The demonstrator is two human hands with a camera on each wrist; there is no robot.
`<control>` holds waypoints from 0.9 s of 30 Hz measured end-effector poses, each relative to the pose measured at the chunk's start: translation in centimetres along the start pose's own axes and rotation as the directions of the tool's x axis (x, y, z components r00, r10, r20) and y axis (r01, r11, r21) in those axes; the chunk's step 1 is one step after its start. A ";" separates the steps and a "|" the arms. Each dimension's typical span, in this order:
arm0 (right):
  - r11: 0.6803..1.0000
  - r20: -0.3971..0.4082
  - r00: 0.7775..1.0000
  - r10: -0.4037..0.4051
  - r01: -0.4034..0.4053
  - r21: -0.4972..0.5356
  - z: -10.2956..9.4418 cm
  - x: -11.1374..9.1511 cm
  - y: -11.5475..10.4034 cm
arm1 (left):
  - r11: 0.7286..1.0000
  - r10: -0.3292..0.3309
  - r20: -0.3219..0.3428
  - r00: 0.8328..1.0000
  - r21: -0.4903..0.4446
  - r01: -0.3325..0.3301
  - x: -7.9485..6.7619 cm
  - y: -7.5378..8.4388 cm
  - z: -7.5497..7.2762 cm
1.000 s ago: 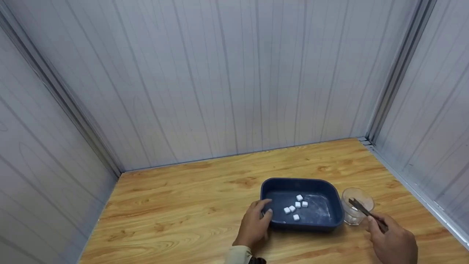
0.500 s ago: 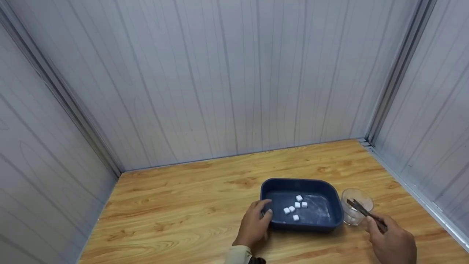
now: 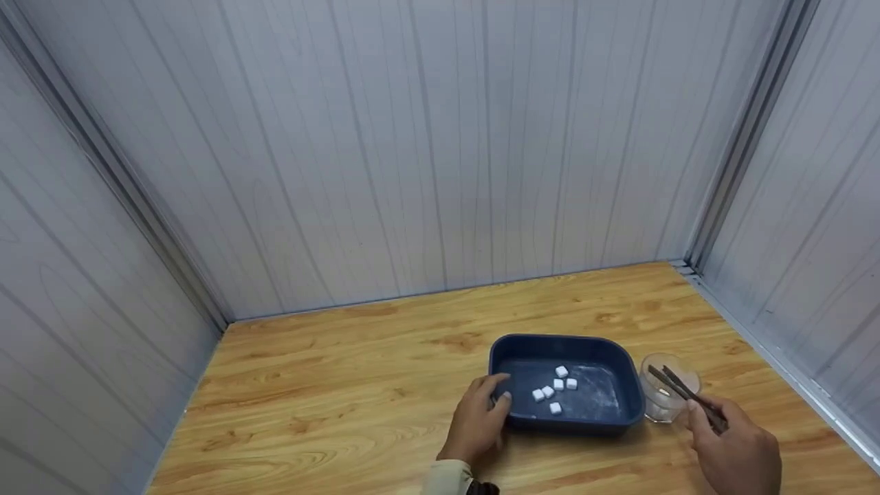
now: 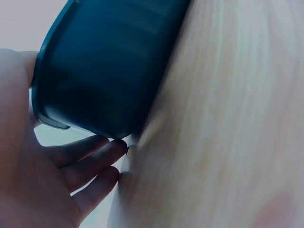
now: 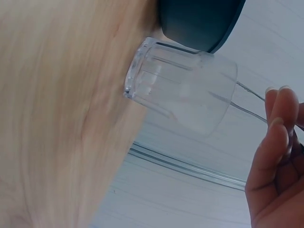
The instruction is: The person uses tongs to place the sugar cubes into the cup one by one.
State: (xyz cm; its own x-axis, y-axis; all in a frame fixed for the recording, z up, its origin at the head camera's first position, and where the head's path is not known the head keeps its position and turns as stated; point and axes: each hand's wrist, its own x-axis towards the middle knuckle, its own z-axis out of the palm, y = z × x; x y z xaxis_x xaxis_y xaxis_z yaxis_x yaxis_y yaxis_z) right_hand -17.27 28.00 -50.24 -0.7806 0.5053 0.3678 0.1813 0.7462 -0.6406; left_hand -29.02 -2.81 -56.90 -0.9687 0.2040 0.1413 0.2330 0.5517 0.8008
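Note:
In the head view my left hand (image 3: 476, 416) grips the left end of a dark blue rectangular dish (image 3: 577, 425), thumb and forefinger over its rim. The left wrist view has the other fingers (image 4: 95, 164) outside, low by the dish's corner. Several small white cubes (image 3: 558, 384) lie loose on the dish's floor. My right hand (image 3: 737, 443) pinches small dark metal tongs (image 3: 700, 405) near their back end. The tongs' two arms stand apart, their tips inside the mouth of a clear glass tumbler (image 5: 183, 85), which stands upright beside the dish.
Whitish powder (image 3: 598, 392) marks the dish's floor on the right. Everything stands on a wood-grain tabletop (image 3: 344, 385), bounded by a pale panel wall (image 3: 440, 137) behind and others at both sides. The tumbler is close to the dish's right end.
The tongs' tips have spread farther apart over the tumbler and shifted slightly up and left. My left hand, the dish and the cubes in it have stayed in place.

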 end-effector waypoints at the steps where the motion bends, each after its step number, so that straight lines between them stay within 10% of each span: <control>1: 1.000 -0.009 1.000 -0.008 0.008 0.007 0.0 0.0 -0.1 | 1.000 0.000 -0.001 1.000 -0.001 0.000 0.0 0.0 0.0; 27: 0.995 -0.101 0.993 -0.052 0.060 0.080 0.1 -0.4 -1.1 | 0.999 -0.047 -0.001 0.999 0.002 0.047 0.1 0.1 0.3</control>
State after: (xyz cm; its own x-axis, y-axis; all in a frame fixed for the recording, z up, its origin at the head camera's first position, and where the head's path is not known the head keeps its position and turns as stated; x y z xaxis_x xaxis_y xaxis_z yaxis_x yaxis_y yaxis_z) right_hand -17.26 26.92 -49.76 -0.7243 0.5072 0.4671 0.0853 0.7381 -0.6692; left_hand -29.05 -2.54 -56.97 -0.9786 0.1771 0.1045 0.1877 0.5622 0.8054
